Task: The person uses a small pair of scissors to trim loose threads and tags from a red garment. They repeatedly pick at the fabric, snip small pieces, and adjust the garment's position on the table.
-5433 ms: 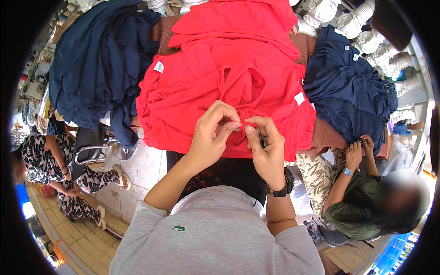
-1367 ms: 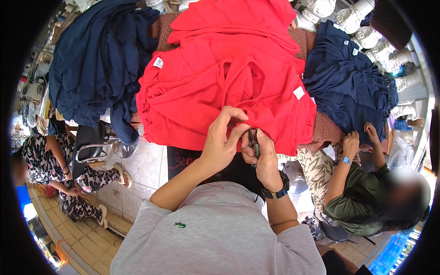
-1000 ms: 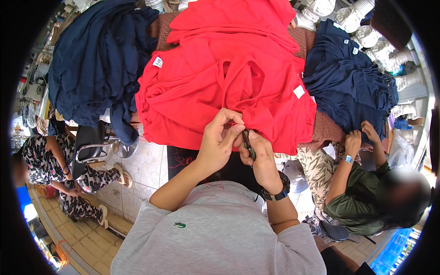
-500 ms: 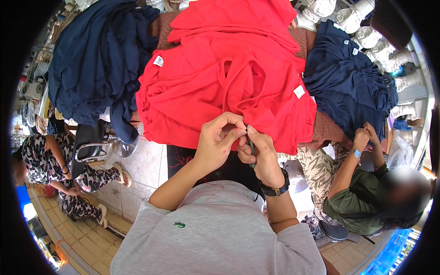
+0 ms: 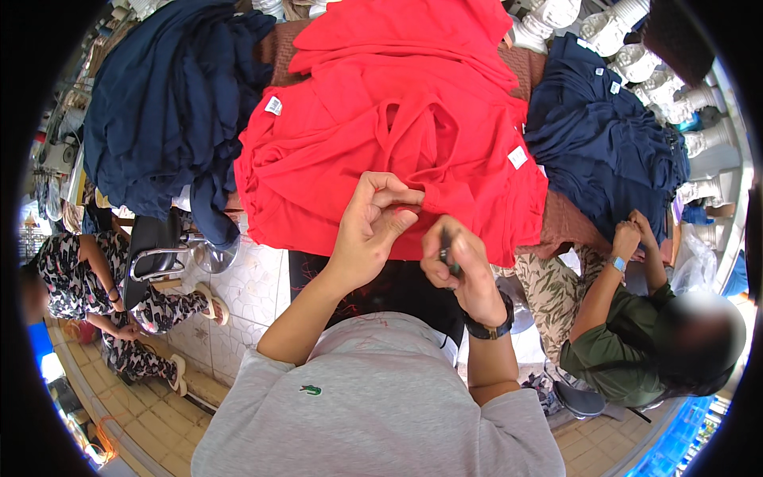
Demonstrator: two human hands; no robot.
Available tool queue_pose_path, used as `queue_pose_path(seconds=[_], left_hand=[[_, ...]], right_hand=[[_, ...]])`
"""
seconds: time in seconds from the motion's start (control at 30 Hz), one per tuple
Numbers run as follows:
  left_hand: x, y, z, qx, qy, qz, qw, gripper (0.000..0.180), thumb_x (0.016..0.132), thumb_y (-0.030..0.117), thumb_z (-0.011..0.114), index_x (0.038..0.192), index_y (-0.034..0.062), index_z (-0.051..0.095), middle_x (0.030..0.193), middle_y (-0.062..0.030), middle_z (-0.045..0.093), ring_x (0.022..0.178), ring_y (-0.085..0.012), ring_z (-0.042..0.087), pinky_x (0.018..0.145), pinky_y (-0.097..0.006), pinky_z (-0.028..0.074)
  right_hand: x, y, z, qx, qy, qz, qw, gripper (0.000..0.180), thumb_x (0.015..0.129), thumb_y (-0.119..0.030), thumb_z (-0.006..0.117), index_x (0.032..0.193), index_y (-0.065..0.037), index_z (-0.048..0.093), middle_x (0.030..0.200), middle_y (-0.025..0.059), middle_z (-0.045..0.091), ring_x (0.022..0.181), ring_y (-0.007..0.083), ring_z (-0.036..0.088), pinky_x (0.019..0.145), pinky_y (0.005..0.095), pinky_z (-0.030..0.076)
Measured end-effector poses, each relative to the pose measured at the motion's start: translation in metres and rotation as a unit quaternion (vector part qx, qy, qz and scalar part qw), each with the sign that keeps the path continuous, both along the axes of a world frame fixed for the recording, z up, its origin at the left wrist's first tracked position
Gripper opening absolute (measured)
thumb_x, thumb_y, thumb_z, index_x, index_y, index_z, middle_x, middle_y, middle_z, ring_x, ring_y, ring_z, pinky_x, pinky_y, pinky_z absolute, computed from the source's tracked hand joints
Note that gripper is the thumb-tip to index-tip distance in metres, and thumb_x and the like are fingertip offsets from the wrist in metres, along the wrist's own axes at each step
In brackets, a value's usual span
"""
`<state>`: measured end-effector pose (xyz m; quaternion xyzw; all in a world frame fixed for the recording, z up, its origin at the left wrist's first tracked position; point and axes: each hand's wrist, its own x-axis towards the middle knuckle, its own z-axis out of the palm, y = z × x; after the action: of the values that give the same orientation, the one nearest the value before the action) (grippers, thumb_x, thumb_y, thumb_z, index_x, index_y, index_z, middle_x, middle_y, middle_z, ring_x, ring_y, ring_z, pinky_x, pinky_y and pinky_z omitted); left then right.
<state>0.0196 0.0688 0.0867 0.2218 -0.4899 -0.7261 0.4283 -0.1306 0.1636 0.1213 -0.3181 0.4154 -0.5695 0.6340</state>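
Note:
A pile of red garments (image 5: pixel 334 159) with white labels lies on the table in front of me. Over its near edge, my left hand (image 5: pixel 369 226) is closed, with its fingers curled and a bit of red cloth showing between thumb and fingers. Lower and to the right, my right hand (image 5: pixel 462 266), with a dark watch at the wrist, is wrapped round a small dark tool (image 5: pixel 447 253). Motion blurs the tool, and the fingers cover most of it, so its kind is unclear. The two hands are apart.
Navy garments are heaped at the left (image 5: pixel 171 111) and right (image 5: pixel 592 135) on a brown textured cover (image 5: pixel 552 226). A person in dark green (image 5: pixel 612 342) sits at the right, hands near the navy cloth. Another person sits at the left beside a black chair (image 5: pixel 151 246).
My right hand has moved down and right, away from the left, with the dark tool in it. My left hand has risen slightly, and its thumb and forefinger have parted somewhat.

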Motion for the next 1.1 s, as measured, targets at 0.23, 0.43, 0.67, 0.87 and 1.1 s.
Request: queue_pose_path(seconds=[0.23,0.43,0.67,0.87,1.1], left_hand=[[-0.008,0.000,0.001,-0.035,0.006,0.002,0.999,0.033,0.089,-0.009,0.069,0.118,0.0023,0.056,0.114,-0.0088,0.064,0.111,-0.0155,0.063,0.094,-0.029,0.054],[0.005,-0.004,0.012,-0.050,-0.068,0.081,0.993,0.018,0.090,-0.010,0.068,0.105,-0.0015,0.062,0.097,-0.0080,0.068,0.090,-0.0138,0.067,0.085,-0.028,0.057],[0.045,-0.002,0.050,-0.206,-0.269,-0.151,0.929,0.010,0.087,-0.002,0.072,0.096,-0.0004,0.068,0.092,-0.0084,0.066,0.081,-0.0171,0.066,0.077,-0.030,0.053],[-0.001,0.001,0.028,-0.301,-0.251,0.054,0.919,0.037,0.086,0.006,0.076,0.117,0.0027,0.056,0.107,-0.0122,0.062,0.095,-0.0215,0.061,0.085,-0.033,0.050],[-0.020,-0.002,0.017,-0.169,-0.172,0.007,0.970,0.030,0.091,0.004,0.071,0.118,0.0032,0.059,0.099,-0.0075,0.061,0.091,-0.0154,0.061,0.086,-0.030,0.050]], right_hand=[[0.009,-0.003,0.003,-0.037,0.169,-0.205,0.963,0.018,0.098,-0.006,0.065,0.113,-0.004,0.054,0.070,-0.0025,0.051,0.062,0.0033,0.047,0.056,0.0212,0.036],[-0.002,-0.015,-0.010,-0.055,0.305,-0.208,0.928,0.010,0.100,-0.009,0.065,0.105,-0.001,0.060,0.075,0.0022,0.063,0.069,0.0062,0.061,0.061,0.0217,0.042],[-0.008,-0.014,-0.008,-0.058,0.257,-0.173,0.949,0.015,0.101,-0.006,0.061,0.114,-0.001,0.057,0.087,0.0055,0.070,0.083,0.0069,0.062,0.073,0.0219,0.046],[-0.005,-0.014,-0.004,-0.060,0.252,-0.159,0.953,0.016,0.101,-0.002,0.058,0.117,-0.001,0.058,0.087,0.0049,0.070,0.081,0.0046,0.058,0.072,0.0202,0.045],[-0.010,-0.009,0.001,-0.038,0.333,-0.169,0.927,0.012,0.102,-0.001,0.057,0.113,0.002,0.060,0.082,0.0065,0.070,0.078,0.0074,0.063,0.072,0.0229,0.048]])
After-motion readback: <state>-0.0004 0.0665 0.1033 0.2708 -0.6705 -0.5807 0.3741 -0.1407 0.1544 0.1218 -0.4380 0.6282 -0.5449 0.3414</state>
